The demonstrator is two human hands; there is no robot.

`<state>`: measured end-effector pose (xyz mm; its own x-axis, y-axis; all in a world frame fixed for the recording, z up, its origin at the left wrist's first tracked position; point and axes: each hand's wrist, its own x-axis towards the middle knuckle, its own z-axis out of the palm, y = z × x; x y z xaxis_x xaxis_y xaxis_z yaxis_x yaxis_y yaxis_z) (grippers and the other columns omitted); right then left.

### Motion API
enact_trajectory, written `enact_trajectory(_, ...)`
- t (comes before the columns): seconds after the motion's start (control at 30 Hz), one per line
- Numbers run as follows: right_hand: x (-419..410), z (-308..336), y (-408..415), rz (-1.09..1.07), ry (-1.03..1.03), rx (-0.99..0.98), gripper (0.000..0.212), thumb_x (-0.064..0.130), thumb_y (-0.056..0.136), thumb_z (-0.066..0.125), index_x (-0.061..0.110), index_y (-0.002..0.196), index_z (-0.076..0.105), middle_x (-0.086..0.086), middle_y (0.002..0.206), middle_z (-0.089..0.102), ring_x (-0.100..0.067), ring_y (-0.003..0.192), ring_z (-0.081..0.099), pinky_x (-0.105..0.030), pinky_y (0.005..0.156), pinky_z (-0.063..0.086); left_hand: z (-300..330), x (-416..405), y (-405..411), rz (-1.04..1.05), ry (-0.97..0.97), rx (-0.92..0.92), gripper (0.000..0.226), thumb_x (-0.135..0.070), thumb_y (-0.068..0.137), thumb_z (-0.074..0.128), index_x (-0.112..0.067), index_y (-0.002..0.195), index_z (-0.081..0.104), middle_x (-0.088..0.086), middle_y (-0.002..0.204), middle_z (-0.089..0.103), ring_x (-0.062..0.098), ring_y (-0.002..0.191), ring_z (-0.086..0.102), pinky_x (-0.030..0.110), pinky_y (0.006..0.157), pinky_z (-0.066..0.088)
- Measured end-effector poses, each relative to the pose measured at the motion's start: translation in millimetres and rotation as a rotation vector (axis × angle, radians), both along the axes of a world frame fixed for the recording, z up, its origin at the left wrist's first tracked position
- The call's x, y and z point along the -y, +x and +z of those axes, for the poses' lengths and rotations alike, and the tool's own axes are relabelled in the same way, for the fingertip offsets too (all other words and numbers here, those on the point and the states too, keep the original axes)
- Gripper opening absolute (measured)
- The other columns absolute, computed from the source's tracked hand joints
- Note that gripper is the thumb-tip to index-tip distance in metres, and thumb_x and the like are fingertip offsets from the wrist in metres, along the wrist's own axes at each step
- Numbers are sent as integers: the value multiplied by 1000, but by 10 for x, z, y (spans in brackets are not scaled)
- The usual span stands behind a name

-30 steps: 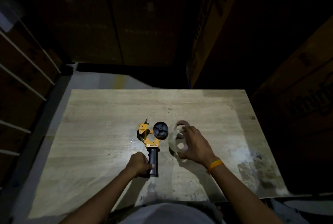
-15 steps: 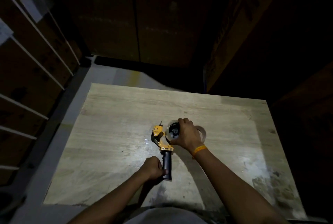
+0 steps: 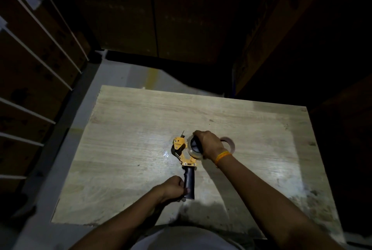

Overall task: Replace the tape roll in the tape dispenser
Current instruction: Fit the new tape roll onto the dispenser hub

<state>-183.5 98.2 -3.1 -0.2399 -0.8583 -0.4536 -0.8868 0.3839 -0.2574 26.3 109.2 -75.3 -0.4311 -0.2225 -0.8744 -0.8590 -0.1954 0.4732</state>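
A yellow tape dispenser [image 3: 181, 147] with a black handle lies flat on the wooden table [image 3: 128, 129]. My left hand [image 3: 173, 188] grips the handle near its lower end. A clear tape roll [image 3: 191, 152] sits around the dispenser's black hub, and my right hand [image 3: 208, 144] is closed over its top and right side. Just right of that hand an empty brown cardboard core [image 3: 229, 144] lies on the table, partly hidden by my wrist.
Cardboard boxes stand dark behind the table and to the right [image 3: 261, 38]. Shelving with white rails [image 3: 30, 52] runs along the left. The table's near right part is stained and worn [image 3: 302, 199]. A grey floor [image 3: 60, 149] shows on the left.
My right hand carried the clear roll left from the table onto the dispenser's hub, leaving the brown core behind. The left hand kept its grip on the handle.
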Motion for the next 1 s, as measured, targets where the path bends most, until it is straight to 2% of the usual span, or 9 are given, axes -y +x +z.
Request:
enact_trajectory(0.1, 74, 6, -33, 160, 33, -39, 39, 17, 96, 67, 9, 132, 57, -18, 124, 69, -39, 114, 68, -45, 86, 57, -4, -9, 37, 149, 197, -16, 14, -18, 105, 59, -9, 102, 48, 19, 96, 70, 39, 115, 76, 43, 95, 62)
enact_trajectory(0.2, 127, -10, -74, 278, 62, -68, 46, 14, 98, 62, 13, 143, 52, -17, 129, 65, -37, 116, 66, -45, 89, 57, 22, 20, 58, 187, 266, -25, 16, -18, 106, 58, -10, 107, 43, 18, 99, 72, 38, 114, 76, 29, 75, 67)
enact_trajectory(0.3, 127, -20, -106, 330, 60, -56, 47, 15, 100, 60, 17, 146, 51, -19, 137, 62, -40, 125, 63, -47, 95, 57, -9, 23, 60, 160, 257, -34, 16, -16, 107, 55, -9, 112, 41, 33, 122, 71, 44, 120, 73, 48, 105, 58)
enact_trajectory(0.37, 110, -26, -134, 354, 51, -42, 49, 14, 100, 61, 19, 148, 51, -21, 149, 56, -37, 139, 57, -48, 101, 56, -14, 13, 62, 144, 242, -41, 16, -16, 107, 54, -9, 112, 40, 39, 129, 67, 46, 122, 71, 47, 102, 59)
enact_trajectory(0.57, -8, 5, -89, 391, 10, -4, 77, 6, 87, 76, 12, 156, 43, -14, 164, 40, -32, 155, 35, -47, 115, 49, 29, -19, 75, 200, 227, -54, 15, -12, 106, 56, -6, 110, 42, 30, 114, 69, 42, 111, 75, 46, 106, 58)
enact_trajectory(0.7, -201, -114, 318, 336, -138, -18, 67, 40, 81, 80, 14, 139, 58, -12, 136, 58, -32, 127, 49, -45, 100, 51, 60, -62, 107, 290, 242, -113, 24, -15, 101, 67, -6, 111, 47, 28, 116, 73, 42, 117, 74, 45, 101, 59)
enact_trajectory(0.83, -276, -227, 685, 253, -18, -14, 78, 35, 82, 82, 5, 147, 49, -19, 143, 49, -41, 130, 45, -48, 99, 49, 69, -182, 131, 389, 189, -151, 20, -5, 97, 71, -10, 97, 51, 3, 75, 72, 36, 89, 75, 31, 69, 56)
enact_trajectory(0.9, -275, -248, 760, 236, -23, -21, 78, 23, 88, 77, 3, 154, 41, -19, 152, 43, -41, 135, 43, -48, 104, 47, 77, -204, 145, 387, 173, -169, 24, 1, 99, 66, -11, 88, 47, 7, 73, 69, 39, 87, 73, 29, 62, 52)
enact_trajectory(1.0, -291, -244, 781, 275, -84, -17, 54, 11, 95, 67, 4, 147, 52, -16, 151, 48, -37, 136, 45, -46, 100, 45, 141, -199, 142, 375, 157, -193, 10, 6, 101, 60, 2, 105, 52, 15, 81, 64, 35, 72, 70, 51, 82, 59)
